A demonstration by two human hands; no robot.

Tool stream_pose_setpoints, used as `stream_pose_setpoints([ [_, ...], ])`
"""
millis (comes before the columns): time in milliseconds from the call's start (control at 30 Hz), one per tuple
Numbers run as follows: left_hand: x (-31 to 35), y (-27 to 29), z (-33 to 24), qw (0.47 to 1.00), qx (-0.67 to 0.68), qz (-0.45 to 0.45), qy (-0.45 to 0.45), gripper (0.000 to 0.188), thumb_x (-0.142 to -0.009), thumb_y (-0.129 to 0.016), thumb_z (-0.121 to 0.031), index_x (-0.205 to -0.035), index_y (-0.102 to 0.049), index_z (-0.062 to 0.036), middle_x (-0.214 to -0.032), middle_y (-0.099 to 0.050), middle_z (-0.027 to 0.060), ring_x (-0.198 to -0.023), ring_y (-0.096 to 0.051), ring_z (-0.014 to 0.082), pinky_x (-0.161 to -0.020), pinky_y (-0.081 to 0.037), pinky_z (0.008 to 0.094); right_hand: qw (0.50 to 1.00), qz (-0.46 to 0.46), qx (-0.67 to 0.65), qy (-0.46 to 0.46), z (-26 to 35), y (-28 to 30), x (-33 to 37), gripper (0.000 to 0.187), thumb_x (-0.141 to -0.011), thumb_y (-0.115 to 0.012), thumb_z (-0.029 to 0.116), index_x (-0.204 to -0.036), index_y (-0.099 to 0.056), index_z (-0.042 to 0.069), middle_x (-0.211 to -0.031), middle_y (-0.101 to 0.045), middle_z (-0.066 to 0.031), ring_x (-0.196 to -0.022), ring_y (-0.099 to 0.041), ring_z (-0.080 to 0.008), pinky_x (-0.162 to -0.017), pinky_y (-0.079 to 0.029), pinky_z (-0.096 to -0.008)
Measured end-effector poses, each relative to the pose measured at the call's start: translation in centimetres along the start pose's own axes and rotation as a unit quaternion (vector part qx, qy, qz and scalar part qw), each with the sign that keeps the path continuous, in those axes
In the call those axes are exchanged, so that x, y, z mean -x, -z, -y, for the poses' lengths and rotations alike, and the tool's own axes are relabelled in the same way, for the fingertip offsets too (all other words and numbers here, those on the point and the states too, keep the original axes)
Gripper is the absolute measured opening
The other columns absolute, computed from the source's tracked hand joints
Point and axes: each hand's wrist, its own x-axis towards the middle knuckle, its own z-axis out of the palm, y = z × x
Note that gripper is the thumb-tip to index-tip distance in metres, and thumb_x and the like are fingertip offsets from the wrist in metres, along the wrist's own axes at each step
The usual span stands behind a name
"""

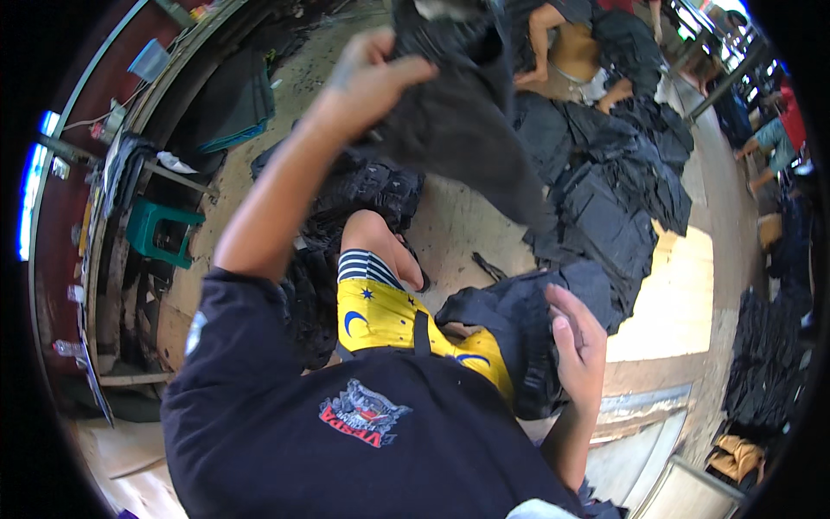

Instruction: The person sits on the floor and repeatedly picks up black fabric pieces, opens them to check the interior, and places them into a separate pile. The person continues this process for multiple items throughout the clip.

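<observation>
My left hand (372,86) is raised far out in front, its fingers closed on a piece of black clothing (467,130). The cloth hangs down to the right from that grip; its exact kind is hard to tell. My right hand (577,346) is held with fingers stretched and the thumb apart, beside a dark garment (527,316) with a gathered, elastic-looking edge that lies over my right thigh. Whether the hand touches that garment I cannot tell.
Dark clothes form a large heap (605,190) ahead to the right, and another pile (367,190) lies by my left leg. A green plastic stool (164,232) stands at the left. Other people (553,39) sit beyond the heap; more clothes (765,363) lie far right.
</observation>
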Motion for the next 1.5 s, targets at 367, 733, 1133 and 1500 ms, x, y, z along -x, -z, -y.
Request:
stream_pose_setpoints([
  [367,-0.9,20.7,9.7,0.748,-0.65,-0.068,-0.115,0.06,-0.087,-0.077,-0.021,-0.145,-0.065,-0.0066,-0.138,-0.07,0.0217,-0.132,-0.065,0.0391,-0.113,-0.052,0.0439,0.991,0.017,0.1,-0.091,-4.3,0.0,1.1,0.044,-0.116,-0.054,0.028,-0.141,-0.066,-0.007,-0.138,-0.071,-0.0262,-0.133,-0.066,-0.0373,-0.116,-0.047,-0.0404],
  [733,11.5,13.5,32.3,0.693,-0.681,-0.117,0.206,0.105,-0.087,-0.085,-0.034,-0.172,-0.026,-0.0143,-0.179,-0.026,0.0129,-0.164,-0.026,0.0402,-0.127,-0.022,0.0743,0.859,0.108,0.48,-0.142,-7.4,-4.5,3.0,0.094,-0.084,-0.089,0.026,-0.162,-0.043,0.003,-0.172,-0.036,-0.0278,-0.159,-0.034,-0.0475,-0.125,-0.035,-0.0608],
  [1133,12.9,-10.8,26.4,0.93,-0.354,-0.09,-0.042,0.067,-0.097,-0.08,-0.027,-0.155,-0.055,-0.0034,-0.162,-0.051,0.0259,-0.155,-0.043,0.0427,-0.128,-0.035,0.0467,0.914,-0.242,0.24,-0.222,-4.5,7.0,1.2,0.048,-0.092,-0.069,0.015,-0.134,-0.069,-0.007,-0.094,-0.076,-0.0156,-0.086,-0.07,-0.0189,-0.082,-0.056,-0.0331],
  [1500,13.9,-29.8,9.7,0.933,0.144,0.316,0.095,0.053,-0.104,-0.065,-0.005,-0.154,-0.054,0.0084,-0.132,-0.072,0.0123,-0.118,-0.065,0.0134,-0.107,-0.05,0.0273,0.932,-0.334,-0.13,-0.055,-0.9,3.2,1.5,0.052,-0.093,-0.059,0.01,-0.142,-0.063,-0.007,-0.123,-0.069,-0.0097,-0.111,-0.063,-0.0174,-0.104,-0.047,-0.0272],
])
